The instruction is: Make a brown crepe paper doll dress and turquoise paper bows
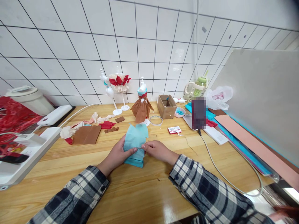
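Note:
A light blue sheet of crepe paper (135,138), folded along its lower edge, is held up over the table between both hands. My left hand (116,155) grips its left side, thumb lying across the front. At the sheet's right edge, my right hand (160,151) pinches it between thumb and fingertips. Just behind stands a small dress form (142,105) with a blue top, red waist and brown skirt. Two more white dress forms are to its left: one (121,84) in a cream ruffle with red bows, the other (108,88) mostly bare.
Brown paper (87,135) and red and cream scraps lie to the left, near a white power strip (30,158). At the back are a cardboard box (167,107), a bangle (156,120) and a bottle (199,87). A cable (216,166) and coloured paper sheets (254,143) lie right.

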Action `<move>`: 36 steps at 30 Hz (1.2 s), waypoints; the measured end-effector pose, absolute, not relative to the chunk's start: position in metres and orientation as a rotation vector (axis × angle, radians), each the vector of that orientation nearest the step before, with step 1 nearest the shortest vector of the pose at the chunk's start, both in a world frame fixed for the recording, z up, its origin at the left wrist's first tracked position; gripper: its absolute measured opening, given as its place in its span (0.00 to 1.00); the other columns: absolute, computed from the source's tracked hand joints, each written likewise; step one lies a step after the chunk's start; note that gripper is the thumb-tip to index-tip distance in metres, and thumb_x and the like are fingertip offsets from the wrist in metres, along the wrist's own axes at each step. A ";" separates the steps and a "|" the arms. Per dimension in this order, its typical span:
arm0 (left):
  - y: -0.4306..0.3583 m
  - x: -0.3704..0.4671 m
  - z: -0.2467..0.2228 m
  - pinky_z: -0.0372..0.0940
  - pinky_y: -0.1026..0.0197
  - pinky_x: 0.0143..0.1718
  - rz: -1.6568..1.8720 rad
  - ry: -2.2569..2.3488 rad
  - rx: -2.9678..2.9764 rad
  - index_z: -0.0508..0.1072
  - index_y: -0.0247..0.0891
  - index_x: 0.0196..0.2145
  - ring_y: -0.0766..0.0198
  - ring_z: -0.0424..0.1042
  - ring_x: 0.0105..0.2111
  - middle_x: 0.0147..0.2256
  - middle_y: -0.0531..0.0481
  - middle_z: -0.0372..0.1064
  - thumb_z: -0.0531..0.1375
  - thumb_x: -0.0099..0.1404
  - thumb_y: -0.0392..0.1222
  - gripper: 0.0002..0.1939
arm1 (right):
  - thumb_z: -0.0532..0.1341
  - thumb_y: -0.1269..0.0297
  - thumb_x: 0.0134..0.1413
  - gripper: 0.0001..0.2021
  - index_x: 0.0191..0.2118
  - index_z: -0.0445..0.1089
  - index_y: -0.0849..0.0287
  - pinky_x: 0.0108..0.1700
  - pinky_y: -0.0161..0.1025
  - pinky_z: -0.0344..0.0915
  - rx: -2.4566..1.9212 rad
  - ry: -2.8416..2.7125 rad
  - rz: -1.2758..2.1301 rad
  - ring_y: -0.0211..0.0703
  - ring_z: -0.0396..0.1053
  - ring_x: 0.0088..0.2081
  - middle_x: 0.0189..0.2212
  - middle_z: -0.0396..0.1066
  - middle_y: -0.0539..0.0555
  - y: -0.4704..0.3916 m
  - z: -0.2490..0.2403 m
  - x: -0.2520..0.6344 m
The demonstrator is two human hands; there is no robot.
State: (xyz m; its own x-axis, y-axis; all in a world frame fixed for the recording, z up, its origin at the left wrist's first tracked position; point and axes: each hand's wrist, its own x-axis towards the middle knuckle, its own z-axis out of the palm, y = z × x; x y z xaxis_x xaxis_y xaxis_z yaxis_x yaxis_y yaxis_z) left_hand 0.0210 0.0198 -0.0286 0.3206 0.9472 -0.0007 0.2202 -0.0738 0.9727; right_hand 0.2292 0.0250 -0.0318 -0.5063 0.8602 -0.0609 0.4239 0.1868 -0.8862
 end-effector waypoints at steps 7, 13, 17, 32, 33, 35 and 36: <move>0.020 0.021 -0.029 0.68 0.53 0.46 0.861 1.092 1.539 0.59 0.35 0.55 0.49 0.69 0.50 0.53 0.41 0.67 0.66 0.54 0.49 0.35 | 0.50 0.49 0.60 0.22 0.21 0.57 0.60 0.26 0.32 0.48 -1.218 -2.067 1.158 0.32 0.52 0.23 0.18 0.53 0.45 0.024 -0.033 0.227; 0.020 0.021 -0.030 0.68 0.51 0.46 0.855 1.080 1.529 0.59 0.36 0.55 0.48 0.68 0.51 0.54 0.40 0.66 0.65 0.55 0.49 0.34 | 0.50 0.49 0.60 0.22 0.21 0.56 0.60 0.25 0.32 0.47 -1.206 -2.107 1.136 0.31 0.51 0.23 0.18 0.52 0.44 0.025 -0.034 0.225; 0.020 0.020 -0.030 0.68 0.51 0.47 0.860 1.071 1.515 0.58 0.36 0.56 0.47 0.68 0.51 0.55 0.40 0.65 0.66 0.54 0.48 0.36 | 0.51 0.50 0.60 0.22 0.21 0.56 0.60 0.25 0.31 0.47 -1.183 -2.073 1.158 0.31 0.51 0.23 0.18 0.51 0.44 0.026 -0.035 0.225; 0.019 0.021 -0.032 0.69 0.52 0.45 0.855 1.062 1.521 0.58 0.36 0.57 0.48 0.70 0.49 0.54 0.41 0.67 0.66 0.54 0.49 0.37 | 0.45 0.42 0.60 0.27 0.22 0.58 0.59 0.27 0.31 0.52 -1.197 -2.072 1.237 0.33 0.56 0.23 0.18 0.59 0.47 0.022 -0.031 0.225; 0.018 0.021 -0.032 0.69 0.52 0.45 0.849 1.061 1.527 0.58 0.36 0.57 0.48 0.70 0.49 0.54 0.40 0.66 0.66 0.54 0.49 0.37 | 0.45 0.42 0.60 0.27 0.22 0.58 0.59 0.27 0.32 0.51 -1.198 -2.077 1.226 0.34 0.56 0.23 0.18 0.59 0.47 0.022 -0.031 0.225; 0.018 0.022 -0.032 0.69 0.52 0.45 0.836 1.058 1.543 0.57 0.37 0.57 0.48 0.69 0.49 0.54 0.40 0.66 0.65 0.54 0.49 0.37 | 0.45 0.42 0.60 0.27 0.22 0.58 0.59 0.27 0.32 0.51 -1.199 -2.093 1.193 0.34 0.56 0.23 0.19 0.59 0.47 0.021 -0.031 0.224; 0.018 0.022 -0.032 0.69 0.52 0.46 0.831 1.056 1.555 0.57 0.37 0.58 0.49 0.69 0.49 0.54 0.40 0.66 0.65 0.55 0.49 0.37 | 0.45 0.42 0.60 0.26 0.22 0.58 0.59 0.27 0.32 0.51 -1.198 -2.103 1.172 0.34 0.55 0.23 0.19 0.59 0.47 0.021 -0.031 0.224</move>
State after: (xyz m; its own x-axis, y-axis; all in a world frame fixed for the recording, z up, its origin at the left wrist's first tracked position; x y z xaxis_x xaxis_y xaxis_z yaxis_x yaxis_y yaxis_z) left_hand 0.0220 0.0176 -0.0319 0.3735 0.9276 -0.0064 0.2123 -0.0787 0.9740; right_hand 0.2236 0.0212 -0.0313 -0.5225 0.8522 -0.0271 0.4711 0.2621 -0.8422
